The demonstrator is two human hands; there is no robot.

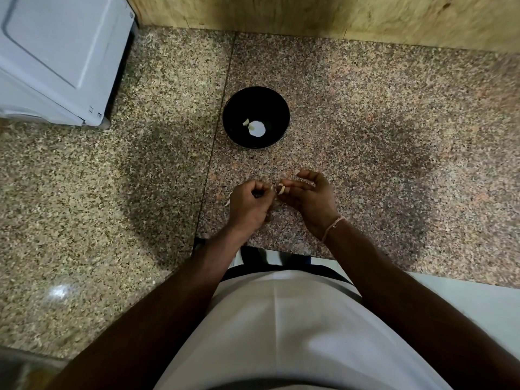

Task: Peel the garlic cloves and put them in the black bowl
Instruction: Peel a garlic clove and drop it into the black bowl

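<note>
A black bowl (256, 117) stands on the speckled granite counter, a little beyond my hands. One small pale garlic piece (246, 122) lies inside it beside a white glare spot. My left hand (249, 205) and my right hand (309, 197) meet just in front of the bowl, fingertips touching around a small pale garlic clove (281, 190). The left hand's fingers are curled tight; a pale sliver (227, 203) shows at its left edge. The right hand pinches the clove with thumb and forefinger, other fingers spread. A thin string band circles the right wrist.
A white appliance (56, 57) stands on the counter at the far left. A wooden wall panel (309, 12) runs along the back. A seam (216, 136) splits the granite counter (394, 122) just left of the bowl. The counter's front edge lies close to my body.
</note>
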